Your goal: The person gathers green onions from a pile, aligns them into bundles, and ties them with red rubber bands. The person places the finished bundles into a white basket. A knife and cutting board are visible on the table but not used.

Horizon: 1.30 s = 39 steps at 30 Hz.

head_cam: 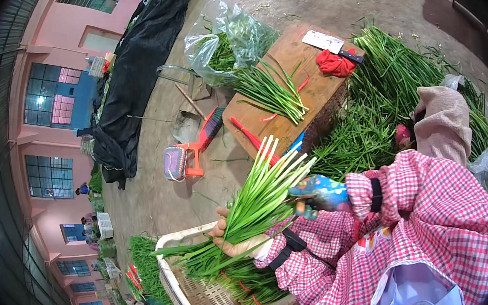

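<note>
My bare left hand (231, 239) is wrapped around a bunch of garlic chives (257, 191), its pale stem ends pointing up and right. Against the right side of that bunch is my right hand (323, 192) in a blue patterned glove; whether its fingers grip any stalks is unclear. Beyond the bunch stands a low wooden table (328, 97). On it lie a smaller bunch of chives (273, 95) over a red tie, a bundle of red ties (249, 136), a cleaver (324, 41) and a red cloth (334, 63).
Below my left hand is a white plastic crate (207, 301) holding tied chives (254, 282). A large chive heap (395, 90) lies right of the table. A clear plastic bag (231, 41), an orange stool (188, 159) and a broom (209, 125) are beyond. Several people are farther left.
</note>
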Each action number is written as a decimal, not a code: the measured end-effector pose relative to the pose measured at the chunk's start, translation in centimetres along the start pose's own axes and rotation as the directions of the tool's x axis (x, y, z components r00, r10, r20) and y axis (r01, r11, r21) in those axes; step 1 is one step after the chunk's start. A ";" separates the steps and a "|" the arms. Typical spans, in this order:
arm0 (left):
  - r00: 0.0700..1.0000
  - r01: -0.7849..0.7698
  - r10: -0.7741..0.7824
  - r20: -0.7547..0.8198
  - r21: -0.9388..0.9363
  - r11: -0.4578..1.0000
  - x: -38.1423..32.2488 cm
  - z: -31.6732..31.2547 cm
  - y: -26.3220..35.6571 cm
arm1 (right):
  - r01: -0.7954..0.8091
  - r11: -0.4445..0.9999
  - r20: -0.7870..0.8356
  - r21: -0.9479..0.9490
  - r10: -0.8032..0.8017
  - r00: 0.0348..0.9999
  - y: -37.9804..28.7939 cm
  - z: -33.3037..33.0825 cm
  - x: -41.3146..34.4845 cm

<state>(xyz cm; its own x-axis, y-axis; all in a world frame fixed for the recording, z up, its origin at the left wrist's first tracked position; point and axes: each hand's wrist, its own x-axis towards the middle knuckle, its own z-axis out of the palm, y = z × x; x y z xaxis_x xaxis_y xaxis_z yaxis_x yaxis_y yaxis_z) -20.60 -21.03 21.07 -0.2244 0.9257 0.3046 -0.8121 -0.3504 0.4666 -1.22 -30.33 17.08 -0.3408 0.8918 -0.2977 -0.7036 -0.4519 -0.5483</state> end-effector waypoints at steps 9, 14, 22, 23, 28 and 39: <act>0.994 0.101 -0.101 -0.026 -0.027 0.995 0.3 -1.9 0.4 | 0.019 1.000 0.498 0.016 -0.025 0.867 0.1 -1.7 -0.1; 0.981 0.160 -0.171 -0.094 -0.120 0.980 0.7 -4.4 0.5 | 0.095 0.979 0.704 0.179 -0.195 0.683 -2.7 -3.4 -3.1; 0.973 0.166 -0.173 -0.155 -0.057 0.985 0.9 -5.9 0.4 | 0.322 0.122 0.270 -0.939 -0.319 0.908 -3.3 -4.0 -6.0; 0.973 0.183 -0.188 -0.137 -0.052 0.982 0.9 -6.0 0.4 | 0.447 -0.131 0.449 -0.885 -0.496 0.743 -2.9 -3.7 -5.1; 0.943 0.203 -0.210 -0.258 -0.054 0.978 0.7 -5.2 -0.4 | 0.436 -0.346 0.557 -0.831 -0.496 0.666 -3.0 -3.0 -1.7; 0.909 0.289 -0.305 -0.283 -0.096 0.952 -0.2 -3.2 -1.2 | 0.248 -0.239 0.304 -0.939 -0.232 0.924 -3.5 -2.9 0.1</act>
<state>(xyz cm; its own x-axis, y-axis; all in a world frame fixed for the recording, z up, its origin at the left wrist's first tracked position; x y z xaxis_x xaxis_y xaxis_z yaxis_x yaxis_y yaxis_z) -21.28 -20.33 17.75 -0.1093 0.9889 -0.1004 -0.8902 -0.0524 0.4526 3.01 -28.73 16.68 -0.3410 0.9358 0.0893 0.6689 0.3083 -0.6764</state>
